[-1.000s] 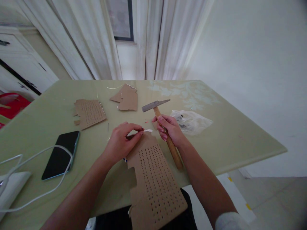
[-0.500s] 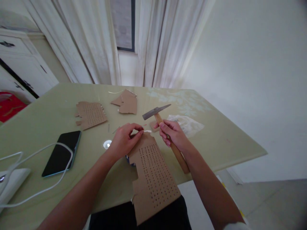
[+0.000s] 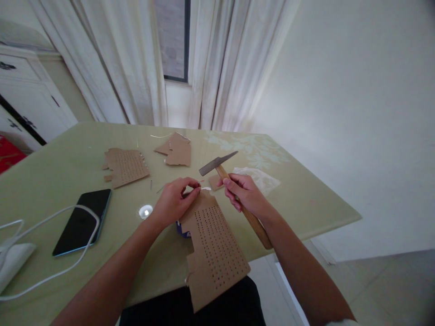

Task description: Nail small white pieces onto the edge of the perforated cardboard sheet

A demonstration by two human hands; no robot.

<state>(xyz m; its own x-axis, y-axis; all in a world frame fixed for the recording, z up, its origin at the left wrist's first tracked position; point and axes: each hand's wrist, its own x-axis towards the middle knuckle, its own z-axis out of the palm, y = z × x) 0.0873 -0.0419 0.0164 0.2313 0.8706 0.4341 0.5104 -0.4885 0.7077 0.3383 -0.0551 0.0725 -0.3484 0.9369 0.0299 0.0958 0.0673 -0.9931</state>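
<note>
Thumb and first finger of the left hand (image 3: 175, 201) are pinched shut above the far end of the holey cardboard (image 3: 215, 235); if they grip something there, it is too small to tell. That hand sits low by the board's far left corner, maybe to keep it steady. The right hand (image 3: 246, 192) is closed around the wooden handle of the hammer (image 3: 217, 164), up near the head, perhaps because small taps are easier to aim that way. The head is up and to the right of the pinch. The board slants from the table (image 3: 299, 206) over the near edge, above the person's lap. Something blue (image 3: 183, 231) peeks out under its left side and may prop it up. A small cardboard bit (image 3: 215, 182) and a clear bag (image 3: 261, 179) lie just past the right hand. Torn cardboard (image 3: 127, 166) and a phone (image 3: 83, 222) lie left, likely out of the way.
</note>
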